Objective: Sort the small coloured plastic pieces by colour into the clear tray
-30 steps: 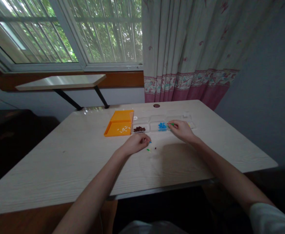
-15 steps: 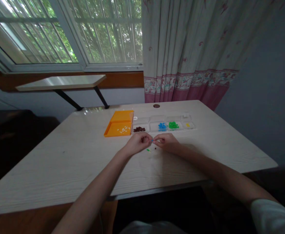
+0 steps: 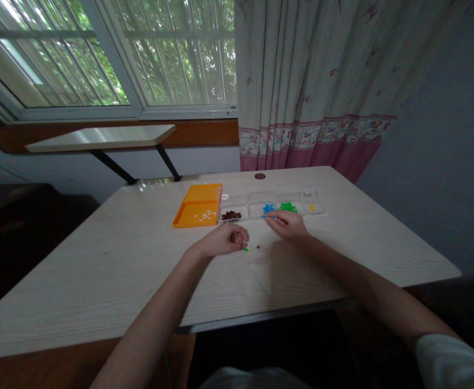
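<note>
My left hand (image 3: 225,239) is closed with curled fingers low over the table, its fingertips right beside a small green piece (image 3: 245,249) with a pale yellowish end. Whatever those fingers hold, if anything, is hidden. My right hand (image 3: 288,224) reaches to the front edge of a clear compartment box (image 3: 255,211), thumb and finger pinched at a small blue piece (image 3: 264,216). Just beyond its fingertips lie loose blue pieces (image 3: 268,208), and green pieces (image 3: 287,206) fill the neighbouring compartment. A tiny dark brown piece (image 3: 258,247) rests on the table between the hands.
An open orange case (image 3: 184,215) with small white pieces (image 3: 205,215) stands left of the clear box. Brown pieces (image 3: 231,215) and yellow pieces (image 3: 312,207) occupy other compartments. A raised shelf (image 3: 102,136) is at the back left of the table (image 3: 139,281).
My hands were together, pinching a tiny blue piece. They have come apart: the right moved up and away to the blue pieces, the left drew slightly left and down beside the green piece.
</note>
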### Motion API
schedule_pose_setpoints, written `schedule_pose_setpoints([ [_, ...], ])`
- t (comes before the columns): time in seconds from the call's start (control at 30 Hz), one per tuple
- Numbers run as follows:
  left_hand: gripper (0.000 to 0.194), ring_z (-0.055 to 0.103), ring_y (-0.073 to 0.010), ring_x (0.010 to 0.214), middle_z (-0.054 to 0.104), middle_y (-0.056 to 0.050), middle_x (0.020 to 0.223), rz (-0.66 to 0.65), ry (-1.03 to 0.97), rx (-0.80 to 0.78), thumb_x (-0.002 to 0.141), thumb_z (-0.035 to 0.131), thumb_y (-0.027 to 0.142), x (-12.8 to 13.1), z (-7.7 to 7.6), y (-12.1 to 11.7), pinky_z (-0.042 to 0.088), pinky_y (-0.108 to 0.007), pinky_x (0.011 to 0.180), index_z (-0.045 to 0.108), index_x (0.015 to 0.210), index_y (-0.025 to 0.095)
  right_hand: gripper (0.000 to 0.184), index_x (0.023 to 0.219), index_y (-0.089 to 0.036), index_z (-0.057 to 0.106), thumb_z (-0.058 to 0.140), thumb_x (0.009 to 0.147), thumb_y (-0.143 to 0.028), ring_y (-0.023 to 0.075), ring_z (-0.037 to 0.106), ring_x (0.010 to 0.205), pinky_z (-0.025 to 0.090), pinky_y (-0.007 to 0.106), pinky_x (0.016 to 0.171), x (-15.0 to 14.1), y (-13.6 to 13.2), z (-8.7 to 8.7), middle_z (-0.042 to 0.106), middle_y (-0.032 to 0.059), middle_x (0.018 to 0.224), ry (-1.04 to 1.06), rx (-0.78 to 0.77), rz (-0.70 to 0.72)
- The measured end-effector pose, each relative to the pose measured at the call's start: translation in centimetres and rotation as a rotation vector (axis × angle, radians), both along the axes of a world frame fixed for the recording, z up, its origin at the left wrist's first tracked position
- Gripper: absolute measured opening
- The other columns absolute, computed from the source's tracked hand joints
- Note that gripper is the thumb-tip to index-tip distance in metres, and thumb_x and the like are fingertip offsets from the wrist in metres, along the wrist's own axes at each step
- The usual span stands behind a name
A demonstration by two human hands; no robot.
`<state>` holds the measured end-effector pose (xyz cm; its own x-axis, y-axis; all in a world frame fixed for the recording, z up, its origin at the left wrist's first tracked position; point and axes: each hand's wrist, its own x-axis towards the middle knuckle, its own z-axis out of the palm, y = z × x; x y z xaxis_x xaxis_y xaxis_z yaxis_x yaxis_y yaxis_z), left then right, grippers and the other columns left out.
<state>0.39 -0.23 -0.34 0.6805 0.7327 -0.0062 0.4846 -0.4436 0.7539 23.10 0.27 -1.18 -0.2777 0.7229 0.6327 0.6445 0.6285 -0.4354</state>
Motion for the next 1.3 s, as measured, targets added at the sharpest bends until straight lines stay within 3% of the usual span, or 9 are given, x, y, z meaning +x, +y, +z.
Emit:
schedule_pose_setpoints([
  [0.13,0.016,0.041,-0.006,0.052,0.046,0.004,0.06,-0.057,0.058,-0.046,0.067,0.061,0.023,-0.4,0.0,0.0,0.032,-0.016,0.049,0.06,0.077,0.012,0.03,0.084,-0.018,0.07,0.049,0.081,-0.039,0.0093,0.048,0.046,0.041,0.022,0.052,0.9,0.3,0.7,0.062,0.0017,0.057,0.121,0.036,-0.091],
  [0.3,0.017,0.038,-0.0058,0.052,0.043,0.006,0.059,-0.083,0.082,-0.044,0.067,0.061,0.025,-0.4,0.1,0.0,0.03,-0.016,0.049,0.061,0.079,0.013,0.029,0.083,-0.02,0.071,0.049,0.081,-0.039,0.0102,0.055,0.053,0.045,0.023,0.058,1.1,0.4,0.8,0.069,0.0042,0.075,0.14,0.065,-0.087],
  [0.43,0.012,0.037,-0.0062,0.052,0.042,0.005,0.057,-0.097,0.076,-0.071,0.069,0.059,0.024,-0.4,0.2,0.1,0.03,-0.017,0.049,0.06,0.074,0.013,0.028,0.082,-0.02,0.071,0.049,0.082,-0.039,0.0122,0.059,0.06,0.046,0.024,0.061,1.1,0.5,0.8,0.069,0.005,0.077,0.135,0.101,-0.062],
  [0.7,0.015,0.038,-0.0068,0.054,0.047,0.003,0.06,-0.124,0.075,-0.082,0.075,0.053,0.025,-0.5,0.1,0.1,0.031,-0.017,0.051,0.06,0.074,0.012,0.033,0.083,-0.017,0.069,0.047,0.083,-0.041,0.0093,0.048,0.048,0.039,0.021,0.053,1.6,0.8,0.5,0.055,-0.0001,0.051,0.08,0.047,-0.123],
  [0.87,0.019,0.038,-0.0076,0.056,0.046,0.002,0.061,-0.084,0.011,-0.018,0.081,0.047,0.027,-0.3,0.3,-0.1,0.032,-0.018,0.052,0.056,0.075,0.012,0.033,0.085,-0.018,0.068,0.046,0.082,-0.043,0.0095,0.045,0.048,0.034,0.021,0.051,2.0,1.8,-0.1,0.051,-0.0015,0.05,0.009,-0.026,-0.216],
  [1.03,0.021,0.045,-0.0103,0.065,0.054,-0.002,0.07,0.027,-0.032,0.117,0.084,0.045,0.028,0.2,0.1,0.2,0.038,-0.021,0.061,0.057,0.08,0.011,0.032,0.092,-0.022,0.069,0.047,0.081,-0.043,0.0107,0.047,0.05,0.031,0.021,0.05,2.5,2.8,-0.3,0.056,-0.0004,0.055,-0.077,-0.125,-0.326],
  [1.13,0.022,0.048,-0.0113,0.068,0.057,-0.004,0.076,0.055,-0.054,0.16,0.084,0.045,0.028,0.3,0.0,0.3,0.04,-0.023,0.064,0.058,0.085,0.01,0.032,0.094,-0.022,0.068,0.047,0.082,-0.042,0.0105,0.048,0.049,0.031,0.021,0.05,2.2,2.5,-0.2,0.058,-0.0002,0.056,-0.103,-0.149,-0.283],
  [1.3,0.023,0.047,-0.0114,0.067,0.055,-0.004,0.073,0.119,-0.108,0.257,0.085,0.044,0.028,0.6,0.3,0.1,0.038,-0.022,0.062,0.059,0.084,0.011,0.025,0.089,-0.021,0.069,0.052,0.08,-0.037,0.0094,0.049,0.05,0.033,0.02,0.053,0.2,0.7,-0.4,0.06,-0.0009,0.055,-0.191,-0.184,-0.016],
])
